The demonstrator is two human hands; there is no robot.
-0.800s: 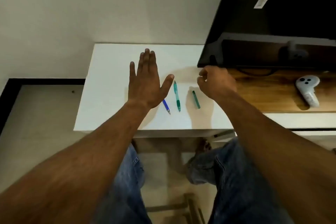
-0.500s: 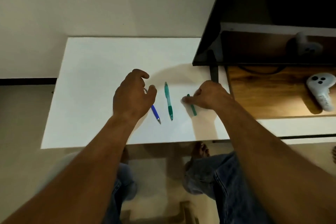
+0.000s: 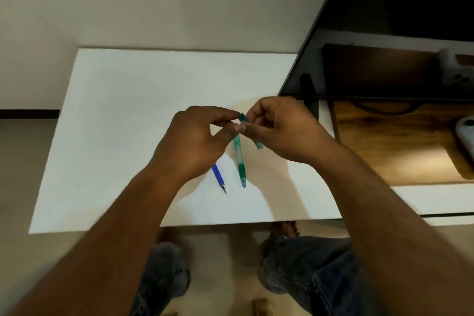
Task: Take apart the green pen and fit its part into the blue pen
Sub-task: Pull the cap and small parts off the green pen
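Observation:
A short dark-green pen part (image 3: 258,144) is held above the white table (image 3: 123,120), tilted, its middle hidden by my thumbs. My right hand (image 3: 279,131) grips it around the middle. My left hand (image 3: 195,146) pinches its upper end with forefinger and thumb. Below the hands, a translucent green pen (image 3: 240,161) lies on the table with its tip towards me. Just left of it lies the blue pen (image 3: 218,178); my left hand covers its far half.
A black screen (image 3: 384,20) on a stand rises at the right over a wooden desktop (image 3: 384,141). A white controller (image 3: 465,133) lies there at the frame's edge. The table's near edge runs above my knees.
My right hand has lifted the short green part off the table. My left hand has left the blue pen and come across to pinch the part's end. The view has tilted down.

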